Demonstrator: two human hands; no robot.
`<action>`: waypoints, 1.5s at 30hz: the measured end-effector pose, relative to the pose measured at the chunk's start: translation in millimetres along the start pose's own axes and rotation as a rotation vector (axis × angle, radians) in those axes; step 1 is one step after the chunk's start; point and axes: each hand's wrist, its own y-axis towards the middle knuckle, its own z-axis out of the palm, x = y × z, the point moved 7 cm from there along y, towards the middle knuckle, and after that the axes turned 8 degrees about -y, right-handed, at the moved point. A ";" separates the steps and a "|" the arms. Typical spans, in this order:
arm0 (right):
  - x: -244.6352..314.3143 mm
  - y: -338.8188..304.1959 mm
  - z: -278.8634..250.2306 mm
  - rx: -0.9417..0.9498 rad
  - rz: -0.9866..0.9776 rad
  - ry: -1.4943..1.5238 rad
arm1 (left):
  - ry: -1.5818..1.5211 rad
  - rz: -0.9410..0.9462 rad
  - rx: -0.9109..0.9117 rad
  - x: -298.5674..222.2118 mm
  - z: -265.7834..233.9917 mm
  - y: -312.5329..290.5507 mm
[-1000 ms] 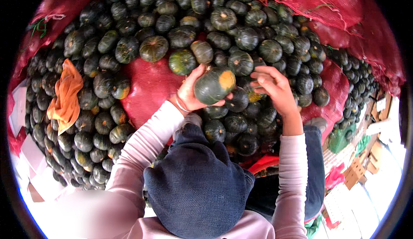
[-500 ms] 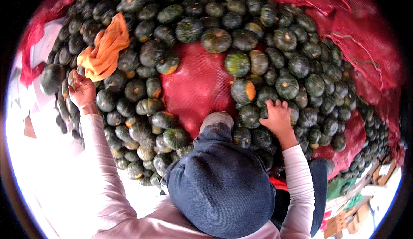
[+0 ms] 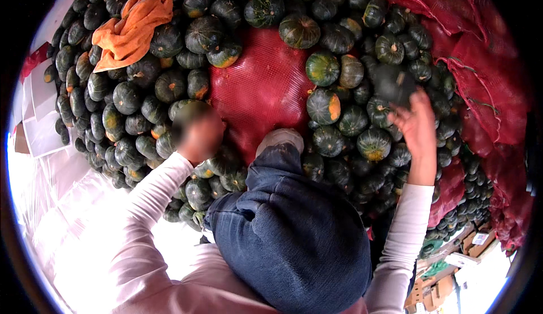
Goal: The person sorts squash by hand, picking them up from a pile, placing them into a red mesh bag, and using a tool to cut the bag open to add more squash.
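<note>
- One dark-green squash (image 3: 392,85) just beyond right grip (image 3: 417,121), fingers parted; pale end spot faces up, long axis blurred.
- Left grip (image 3: 202,136) blurred; cannot tell its state.
- Red mesh sack (image 3: 257,87) lies bare between squash heaps (image 3: 126,98).

Appears to be a produce storeroom or packing place, as indicated by squashes (image 3: 324,106) heaped loose in great number, red mesh sacks (image 3: 260,82) at right and in a gap among them, and brown cartons (image 3: 440,293) at lower right. Cannot be narrowed further.
</note>
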 end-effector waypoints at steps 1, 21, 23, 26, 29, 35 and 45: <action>17.9 3.7 -11.3 -0.043 -0.116 0.109 | -0.070 -0.060 0.051 2.0 4.4 0.0; -14.1 9.4 85.9 0.293 -0.160 -0.888 | -0.183 -0.348 0.070 84.9 -28.9 -18.7; -10.9 -2.5 101.6 0.352 -0.155 -0.981 | -0.232 -0.435 0.350 93.1 -19.8 -2.6; -24.0 -7.6 80.6 0.357 -0.083 -0.946 | -0.569 -0.445 0.212 109.2 -22.1 -7.8; -28.8 -3.9 66.6 0.336 -0.070 -0.955 | -1.181 -0.570 -0.109 101.2 -69.1 -38.9; -16.2 16.7 78.6 0.354 -0.049 -1.015 | -1.259 -1.481 -1.224 162.8 -112.9 -326.1; -34.7 20.0 159.0 0.537 -0.165 -1.094 | -1.356 -1.543 -0.211 -58.7 44.0 -112.8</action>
